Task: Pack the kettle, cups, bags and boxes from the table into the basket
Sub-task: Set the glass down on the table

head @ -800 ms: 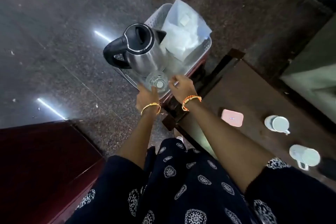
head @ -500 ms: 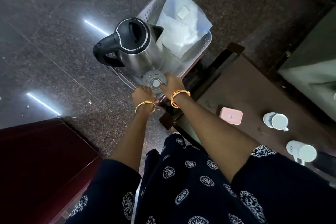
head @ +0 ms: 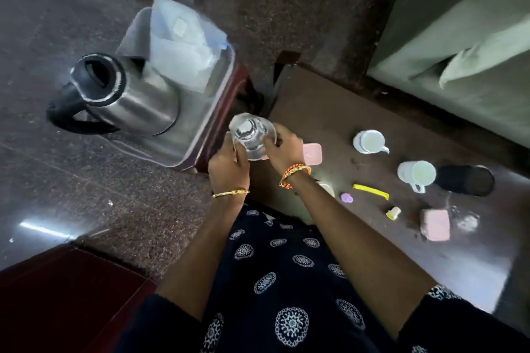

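Both hands hold a clear glass cup [head: 253, 135] above the basket's near right corner.
Left hand [head: 228, 165] and right hand [head: 282, 149] curl round its smooth walls; steel kettle [head: 114, 97] and motion-blurred white bags [head: 183, 49] fill the grey plastic basket [head: 200, 135].

She wears a dark navy garment [head: 286, 281] printed all over with white round medallions. Above it, the left hand [head: 228, 165] has a thin gold bangle [head: 231, 193] at the wrist; the right hand [head: 284, 149] has an orange beaded band [head: 295, 173].
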`<state>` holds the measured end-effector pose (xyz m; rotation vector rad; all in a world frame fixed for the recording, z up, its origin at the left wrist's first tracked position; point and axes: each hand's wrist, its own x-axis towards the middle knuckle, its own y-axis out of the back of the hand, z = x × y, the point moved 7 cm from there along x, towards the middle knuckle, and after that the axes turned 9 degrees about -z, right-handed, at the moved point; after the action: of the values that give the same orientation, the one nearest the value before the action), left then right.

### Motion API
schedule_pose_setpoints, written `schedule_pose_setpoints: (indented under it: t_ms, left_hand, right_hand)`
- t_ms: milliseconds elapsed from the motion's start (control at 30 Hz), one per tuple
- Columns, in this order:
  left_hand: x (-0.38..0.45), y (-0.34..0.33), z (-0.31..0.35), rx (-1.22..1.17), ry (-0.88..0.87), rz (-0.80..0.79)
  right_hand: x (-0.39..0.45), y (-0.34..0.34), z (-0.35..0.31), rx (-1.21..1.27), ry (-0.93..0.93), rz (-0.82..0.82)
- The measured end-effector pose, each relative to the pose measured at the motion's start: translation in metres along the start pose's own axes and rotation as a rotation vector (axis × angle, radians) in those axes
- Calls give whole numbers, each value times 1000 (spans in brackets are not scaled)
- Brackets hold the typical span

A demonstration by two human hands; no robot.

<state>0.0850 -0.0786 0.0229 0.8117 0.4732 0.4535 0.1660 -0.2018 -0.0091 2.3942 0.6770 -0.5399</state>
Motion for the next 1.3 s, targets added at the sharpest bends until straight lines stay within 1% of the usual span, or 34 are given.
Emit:
schedule_pose_setpoints:
  t_ms: [67, 167, 233, 367, 467, 567, 667, 733, 800, 900, 1000, 1167, 1233, 1300]
  left_hand:
    - [-12, -33, 38, -4, -104, -70]
    - [-36, -92, 91, -25, -195, -239]
    - [-56, -133, 128, -16, -268, -334]
    - [-93, -212, 196, -80, -340, -552]
    - [-106, -263, 241, -81, -366, -637]
    - [-105, -315, 276, -109, -299, -719]
    - [-92, -359, 301, -85, -277, -735]
    - [-79, -385, 311, -21, -262, -717]
    - [-66, -408, 310, 9, -212, -714]
    - [-53, -439, 297, 10, -120, -742]
    - [-47, -459, 279, 51, -69, -788]
    - [-52, -465, 258, 69, -25, -791]
    - [-55, -463, 251, 77, -4, -781]
    - [-59, -460, 245, 66, 16, -776]
  right_hand:
    - [-19, 43, 37, 22, -94, 103]
    - [-55, 106, 97, 40, -239, 274]
    - [-84, 147, 139, 102, -315, 400]
    - [-129, 217, 215, 235, -478, 598]
    - [-138, 265, 253, 277, -504, 683]
    - [-130, 310, 287, 320, -508, 747]
    - [-110, 344, 314, 366, -501, 795]
    - [-91, 360, 329, 371, -511, 787]
    - [-70, 368, 340, 361, -549, 731]
    - [-43, 368, 357, 324, -607, 653]
    - [-27, 358, 370, 273, -631, 595]
    - [-20, 340, 389, 286, -718, 507]
    - [-20, 331, 393, 315, -730, 468]
    - [-20, 324, 395, 342, -726, 469]
